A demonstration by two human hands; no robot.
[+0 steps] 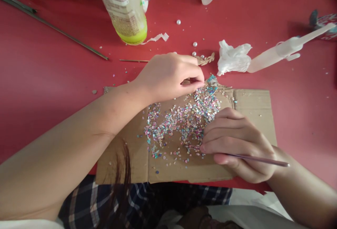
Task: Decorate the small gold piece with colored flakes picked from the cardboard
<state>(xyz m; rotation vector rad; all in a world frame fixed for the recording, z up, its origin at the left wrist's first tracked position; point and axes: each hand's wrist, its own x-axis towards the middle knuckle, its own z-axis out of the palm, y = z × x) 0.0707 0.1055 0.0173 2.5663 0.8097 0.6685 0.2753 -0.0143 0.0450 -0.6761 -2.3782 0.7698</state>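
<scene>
Your left hand (171, 74) pinches the flake-coated piece (212, 84) at the cardboard's (256, 116) far edge, fingertips together on its left side; from your right hand (239, 145) it lies farther off, slightly left. Your right fingers clamp the slender stick (260, 160), running left-right, tip among loose flakes (175, 121); crumpled tissue (234, 57) sits on the table (300, 106) beyond that edge

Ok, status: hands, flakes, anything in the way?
Left hand pinching flake-covered piece. Right hand gripping thin tool, tip among loose flakes on cardboard. Crumpled tissue beyond, off the cardboard.
</scene>
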